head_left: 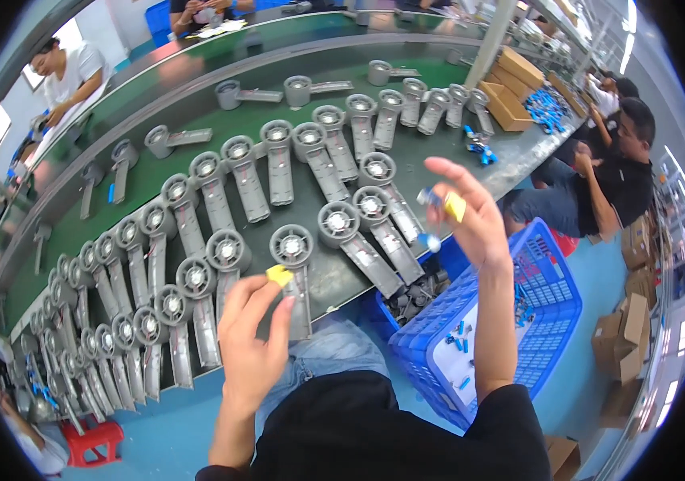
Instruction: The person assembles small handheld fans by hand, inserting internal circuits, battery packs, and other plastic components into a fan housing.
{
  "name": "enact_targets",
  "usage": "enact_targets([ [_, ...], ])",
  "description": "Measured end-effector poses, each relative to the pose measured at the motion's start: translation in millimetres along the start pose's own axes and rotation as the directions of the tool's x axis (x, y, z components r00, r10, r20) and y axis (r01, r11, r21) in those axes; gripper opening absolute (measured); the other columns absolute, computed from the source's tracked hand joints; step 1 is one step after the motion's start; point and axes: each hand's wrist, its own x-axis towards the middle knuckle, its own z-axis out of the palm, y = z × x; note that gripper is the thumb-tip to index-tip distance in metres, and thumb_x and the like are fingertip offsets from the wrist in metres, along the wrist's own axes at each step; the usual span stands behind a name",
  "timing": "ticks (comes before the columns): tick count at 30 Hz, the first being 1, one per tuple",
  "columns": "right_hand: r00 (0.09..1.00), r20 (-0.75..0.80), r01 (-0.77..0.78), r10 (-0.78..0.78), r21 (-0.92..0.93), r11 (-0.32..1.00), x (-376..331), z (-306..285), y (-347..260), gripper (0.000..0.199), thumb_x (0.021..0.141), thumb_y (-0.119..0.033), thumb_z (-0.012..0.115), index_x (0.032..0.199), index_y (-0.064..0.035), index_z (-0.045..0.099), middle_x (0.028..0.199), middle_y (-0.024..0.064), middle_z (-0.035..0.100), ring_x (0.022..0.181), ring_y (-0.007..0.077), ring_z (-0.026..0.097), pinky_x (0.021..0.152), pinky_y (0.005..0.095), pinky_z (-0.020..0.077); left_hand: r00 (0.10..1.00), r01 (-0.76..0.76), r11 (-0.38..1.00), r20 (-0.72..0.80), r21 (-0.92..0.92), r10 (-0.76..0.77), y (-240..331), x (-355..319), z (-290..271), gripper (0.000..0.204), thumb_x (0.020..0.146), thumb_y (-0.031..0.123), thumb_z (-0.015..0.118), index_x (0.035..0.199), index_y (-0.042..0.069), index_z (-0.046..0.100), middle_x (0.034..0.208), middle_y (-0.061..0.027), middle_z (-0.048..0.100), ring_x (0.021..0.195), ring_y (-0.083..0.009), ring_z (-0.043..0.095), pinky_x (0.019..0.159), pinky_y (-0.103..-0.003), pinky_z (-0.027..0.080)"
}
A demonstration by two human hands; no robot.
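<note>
Pinching a small yellow part [280,275] between thumb and fingertips, the left hand [252,337] is raised just in front of the near edge of the workbench [511,164]. That yellow piece sits just beside the round head of the nearest grey fan-headed housing [295,272], though whether the two touch cannot be told. To the right, the right hand [470,216] is lifted higher, its forefinger stretched up and the other fingers curled around a second yellow part [455,207] and a small blue-and-white connector [428,197]; another blue piece [432,240] shows just below that hand.

Rows of identical grey housings [198,240] lie side by side across the bench, from the far right round to the near left. Beyond them runs a green conveyor belt [158,172] carrying a few more of the same castings, well apart from one another. A blue plastic crate [547,297] stands near right, beside the person's knee, with small blue parts scattered inside. Cardboard boxes [511,88] rest at the far right end of the bench. Other workers sit along the line, far left and right. A red stool [90,441] stands near left.
</note>
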Motion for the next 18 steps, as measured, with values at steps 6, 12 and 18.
enact_targets([
  [6,0.886,0.451,-0.297,0.108,0.374,0.879,-2.6,88.9,30.0,0.063,0.091,-0.018,0.063,0.142,0.0012,0.031,0.096,0.0086,0.059,0.083,0.0151,0.059,0.076,0.0279,0.0473,0.992,-0.125,0.902,-0.023,-0.413,0.127,5.8,30.0,-2.8,0.034,0.077,0.0,0.073,0.11,0.0,0.067,0.119,-0.0149,0.058,0.103,-0.0274,0.059,0.091,-0.036,0.046],
  [12,0.906,0.391,-0.266,0.16,0.234,0.935,-3.2,113.6,57.1,0.038,0.102,-0.021,0.045,0.132,0.0016,0.048,0.107,0.0112,0.064,0.097,0.0179,0.061,0.084,0.0309,0.0479,0.996,-0.044,0.775,0.028,-0.631,0.08,-23.6,13.8,-9.8,0.026,0.085,0.0,0.064,0.111,-0.003,0.061,0.123,-0.0205,0.058,0.11,-0.0275,0.059,0.098,-0.038,0.043],
  [18,0.982,0.045,-0.173,0.182,-0.148,0.974,-28.8,108.4,51.3,0.03,0.1,-0.013,0.042,0.119,0.0027,0.059,0.102,0.0103,0.068,0.088,0.0135,0.062,0.074,0.0255,0.0479,0.984,0.167,0.683,0.078,-0.711,-0.159,-21.8,12.0,-17.1,0.02,0.095,0.008,0.055,0.111,-0.003,0.053,0.107,-0.0214,0.067,0.103,-0.0274,0.065,0.093,-0.037,0.049],
])
